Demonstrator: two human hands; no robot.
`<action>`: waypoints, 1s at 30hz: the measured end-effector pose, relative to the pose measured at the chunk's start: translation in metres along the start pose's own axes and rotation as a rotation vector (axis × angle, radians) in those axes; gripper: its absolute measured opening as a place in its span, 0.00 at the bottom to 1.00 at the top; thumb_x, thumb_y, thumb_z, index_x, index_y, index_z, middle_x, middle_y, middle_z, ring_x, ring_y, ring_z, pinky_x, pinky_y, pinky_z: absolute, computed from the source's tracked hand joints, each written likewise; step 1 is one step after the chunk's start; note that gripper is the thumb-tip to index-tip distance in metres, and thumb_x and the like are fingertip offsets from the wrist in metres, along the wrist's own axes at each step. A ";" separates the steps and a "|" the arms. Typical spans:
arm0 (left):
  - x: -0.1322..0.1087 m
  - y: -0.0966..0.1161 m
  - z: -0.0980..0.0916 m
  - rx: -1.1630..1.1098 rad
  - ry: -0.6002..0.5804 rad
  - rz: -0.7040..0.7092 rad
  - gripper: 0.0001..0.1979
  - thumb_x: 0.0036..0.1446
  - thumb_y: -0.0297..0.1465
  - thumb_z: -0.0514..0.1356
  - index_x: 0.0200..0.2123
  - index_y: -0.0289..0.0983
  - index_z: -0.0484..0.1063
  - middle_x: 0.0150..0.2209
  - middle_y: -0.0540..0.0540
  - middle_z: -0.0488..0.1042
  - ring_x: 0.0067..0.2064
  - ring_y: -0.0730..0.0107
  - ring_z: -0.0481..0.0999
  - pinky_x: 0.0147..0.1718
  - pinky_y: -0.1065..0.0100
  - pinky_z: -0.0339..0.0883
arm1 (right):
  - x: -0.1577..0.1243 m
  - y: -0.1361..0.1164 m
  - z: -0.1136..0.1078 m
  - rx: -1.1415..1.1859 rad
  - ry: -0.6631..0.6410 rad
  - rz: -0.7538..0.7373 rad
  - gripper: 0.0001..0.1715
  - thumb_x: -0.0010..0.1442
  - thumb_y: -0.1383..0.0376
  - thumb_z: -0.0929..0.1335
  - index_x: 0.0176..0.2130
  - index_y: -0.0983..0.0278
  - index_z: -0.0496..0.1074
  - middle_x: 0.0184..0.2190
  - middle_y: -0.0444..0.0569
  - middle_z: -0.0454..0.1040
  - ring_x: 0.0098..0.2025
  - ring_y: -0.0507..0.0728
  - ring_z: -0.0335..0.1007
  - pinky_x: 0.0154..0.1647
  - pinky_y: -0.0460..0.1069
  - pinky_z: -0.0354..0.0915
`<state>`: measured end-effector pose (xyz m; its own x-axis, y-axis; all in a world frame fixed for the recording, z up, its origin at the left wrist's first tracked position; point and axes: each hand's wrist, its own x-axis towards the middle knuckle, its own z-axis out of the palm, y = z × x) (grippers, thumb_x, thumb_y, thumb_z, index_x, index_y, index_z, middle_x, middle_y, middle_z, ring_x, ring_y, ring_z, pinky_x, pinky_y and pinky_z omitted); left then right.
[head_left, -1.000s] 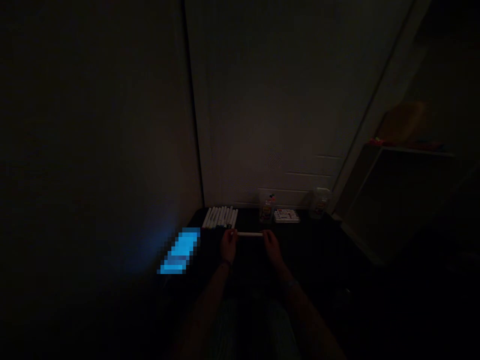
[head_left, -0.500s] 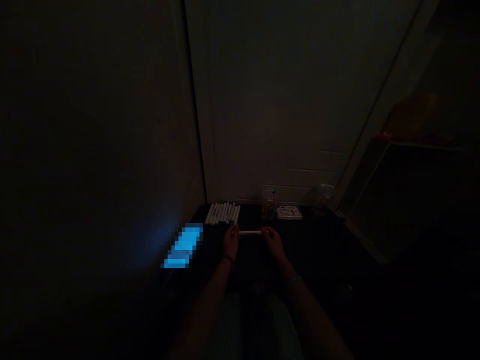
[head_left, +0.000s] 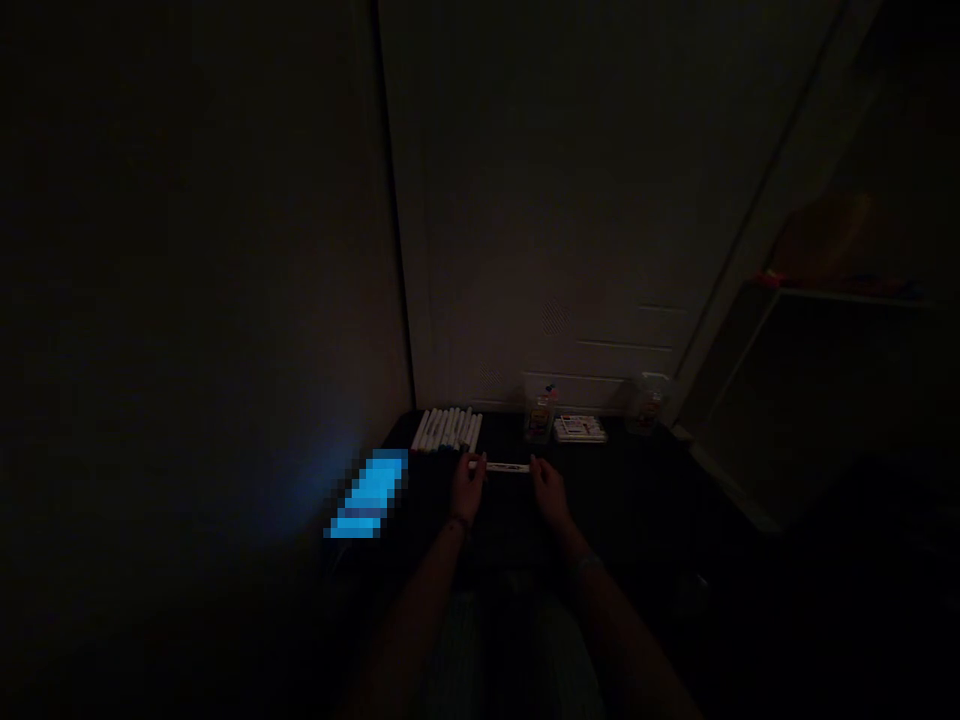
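A white marker [head_left: 508, 467] with dark print on its barrel lies level between my two hands, just above or on the dark table. My left hand [head_left: 469, 485] pinches its left end, and my right hand [head_left: 549, 490] grips its right end. Just beyond my left hand, several white markers [head_left: 448, 430] lie side by side in a row. Past my right hand sits a flat white case of markers [head_left: 580, 429]. The scene is very dark, so fine detail of the fingers is hard to make out.
A clear plastic container [head_left: 539, 418] with a label stands by the back wall; a second clear container [head_left: 648, 405] is further right. At the left edge glows a pixelated blue screen [head_left: 369, 494]. A shelf unit [head_left: 832, 292] stands at the right.
The marker has turned so that its printed side shows. Both hands have shifted slightly right in the picture and still hold it; the view has moved a little.
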<state>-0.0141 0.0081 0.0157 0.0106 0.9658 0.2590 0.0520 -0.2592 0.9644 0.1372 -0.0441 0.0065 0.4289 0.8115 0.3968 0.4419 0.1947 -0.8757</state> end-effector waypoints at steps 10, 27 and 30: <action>0.007 -0.016 0.000 0.054 0.006 0.036 0.18 0.50 0.47 0.47 0.29 0.38 0.64 0.21 0.52 0.62 0.23 0.75 0.62 0.25 0.72 0.55 | 0.001 0.002 0.001 0.026 -0.050 -0.020 0.21 0.57 0.53 0.56 0.35 0.64 0.67 0.30 0.46 0.70 0.32 0.52 0.64 0.33 0.44 0.58; 0.003 -0.003 0.000 0.117 -0.007 0.003 0.19 0.46 0.47 0.53 0.33 0.37 0.64 0.25 0.51 0.66 0.27 0.73 0.66 0.29 0.70 0.59 | 0.005 0.007 0.005 -0.115 -0.031 -0.017 0.22 0.61 0.57 0.50 0.33 0.63 0.65 0.27 0.46 0.69 0.29 0.51 0.64 0.31 0.44 0.57; 0.001 -0.001 0.000 0.112 0.007 0.004 0.19 0.47 0.46 0.52 0.34 0.37 0.64 0.25 0.50 0.66 0.28 0.72 0.67 0.30 0.70 0.60 | 0.003 0.002 0.006 -0.146 -0.057 -0.015 0.19 0.60 0.55 0.53 0.33 0.63 0.64 0.27 0.45 0.69 0.29 0.51 0.65 0.29 0.43 0.56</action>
<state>-0.0146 0.0094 0.0154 0.0042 0.9647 0.2634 0.1632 -0.2605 0.9516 0.1352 -0.0381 0.0042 0.3778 0.8400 0.3895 0.5597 0.1280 -0.8187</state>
